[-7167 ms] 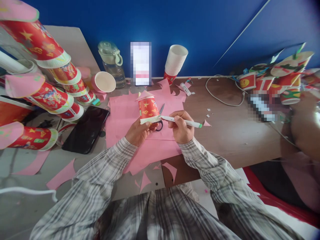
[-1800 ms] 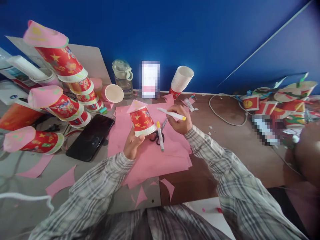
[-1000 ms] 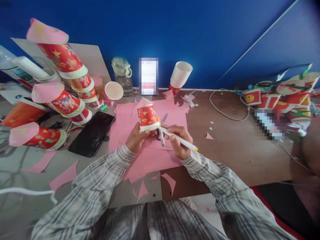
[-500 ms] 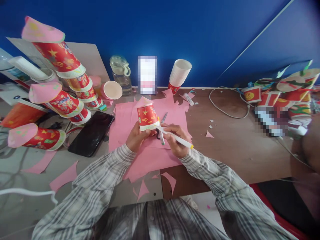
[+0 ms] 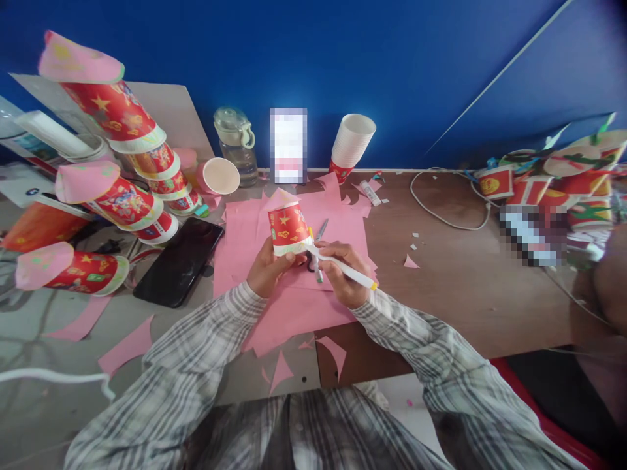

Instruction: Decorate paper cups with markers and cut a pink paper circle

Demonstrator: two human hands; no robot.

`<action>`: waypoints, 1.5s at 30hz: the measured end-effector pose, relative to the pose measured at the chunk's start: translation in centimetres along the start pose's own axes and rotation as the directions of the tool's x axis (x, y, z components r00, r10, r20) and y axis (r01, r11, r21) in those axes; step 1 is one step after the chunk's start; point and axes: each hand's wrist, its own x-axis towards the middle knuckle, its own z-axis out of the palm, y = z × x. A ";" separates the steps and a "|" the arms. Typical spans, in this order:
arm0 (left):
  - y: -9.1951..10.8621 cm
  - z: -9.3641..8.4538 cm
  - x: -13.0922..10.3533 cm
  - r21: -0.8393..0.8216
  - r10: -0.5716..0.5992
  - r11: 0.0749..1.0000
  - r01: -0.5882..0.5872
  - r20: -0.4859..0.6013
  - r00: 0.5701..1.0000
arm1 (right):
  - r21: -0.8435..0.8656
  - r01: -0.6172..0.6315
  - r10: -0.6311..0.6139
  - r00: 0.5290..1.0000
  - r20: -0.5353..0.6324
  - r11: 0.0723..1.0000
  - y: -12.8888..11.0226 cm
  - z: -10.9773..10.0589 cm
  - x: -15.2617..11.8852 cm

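A red paper cup (image 5: 285,225) with gold stars and a pink paper cone on top is gripped by my left hand (image 5: 268,269) near its white rim, which faces down. My right hand (image 5: 347,271) is closed round a white marker (image 5: 350,273) with a yellow end, its tip at the cup's lower rim. Pink paper sheets (image 5: 294,313) lie beneath both hands. Between the hands, partly hidden, are scissors (image 5: 322,230) and a small white tube.
Stacked, cone-topped red cups (image 5: 130,196) and a black phone (image 5: 179,262) stand or lie at left. Behind are a water bottle (image 5: 238,150), a lit screen (image 5: 289,145) and nested cups (image 5: 351,147). Decorated cups (image 5: 543,189), a cable and another person's arm are at right.
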 end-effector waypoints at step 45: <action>-0.4 -0.4 0.1 -0.024 0.004 1.000 -0.004 0.021 1.000 | 0.077 -0.048 0.051 0.998 -0.041 0.996 0.1 -0.2 -0.2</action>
